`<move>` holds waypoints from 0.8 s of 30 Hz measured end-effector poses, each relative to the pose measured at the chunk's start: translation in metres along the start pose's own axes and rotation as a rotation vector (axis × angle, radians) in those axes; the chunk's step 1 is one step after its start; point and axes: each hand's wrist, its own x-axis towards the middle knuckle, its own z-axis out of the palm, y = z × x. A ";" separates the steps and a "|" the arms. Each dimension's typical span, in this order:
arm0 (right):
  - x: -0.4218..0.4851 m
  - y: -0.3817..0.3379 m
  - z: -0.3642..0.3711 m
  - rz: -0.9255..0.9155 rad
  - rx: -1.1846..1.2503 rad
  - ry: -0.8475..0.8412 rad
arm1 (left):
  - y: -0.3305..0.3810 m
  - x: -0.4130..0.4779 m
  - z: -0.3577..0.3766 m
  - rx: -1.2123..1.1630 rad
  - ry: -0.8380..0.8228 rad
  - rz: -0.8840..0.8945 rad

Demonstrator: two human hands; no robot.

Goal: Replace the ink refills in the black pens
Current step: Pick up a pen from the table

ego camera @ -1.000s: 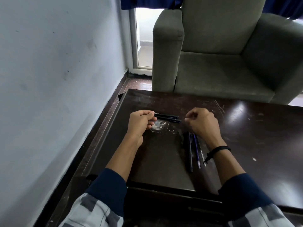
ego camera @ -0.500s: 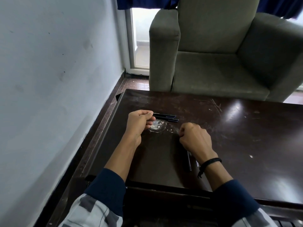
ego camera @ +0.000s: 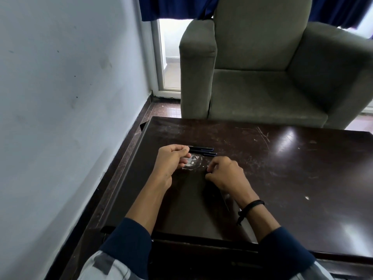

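Two black pens point(ego camera: 201, 150) lie side by side, crosswise, on the dark wooden table point(ego camera: 282, 168). My left hand point(ego camera: 171, 162) is a loose fist right at their left ends, with nothing visible inside it. My right hand point(ego camera: 226, 175) is lower on the table, its fingers curled down and pinching at a dark pen from a second group. That group is almost wholly hidden under the hand and wrist. Only a thin dark tip point(ego camera: 226, 202) shows below the wrist. A black band sits on my right wrist.
A pale scuffed patch point(ego camera: 191, 163) marks the tabletop between my hands. A grey armchair point(ego camera: 272, 77) stands just behind the table's far edge. A pale wall point(ego camera: 60, 118) runs close along the left side. The table's right half gleams with reflections.
My right hand came down from beside the far pens onto the nearer group of pens and refills and slid left, now covering them. My left hand stayed in place.
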 end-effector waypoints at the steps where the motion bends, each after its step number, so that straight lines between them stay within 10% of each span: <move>1: 0.001 -0.001 0.001 0.000 0.084 0.001 | 0.000 0.001 0.000 0.002 -0.011 -0.007; 11: 0.003 -0.015 0.011 0.093 0.865 -0.044 | -0.002 -0.001 0.005 -0.043 -0.167 -0.060; 24: 0.007 -0.007 0.020 -0.063 0.593 -0.051 | -0.002 0.002 0.004 -0.106 -0.066 -0.038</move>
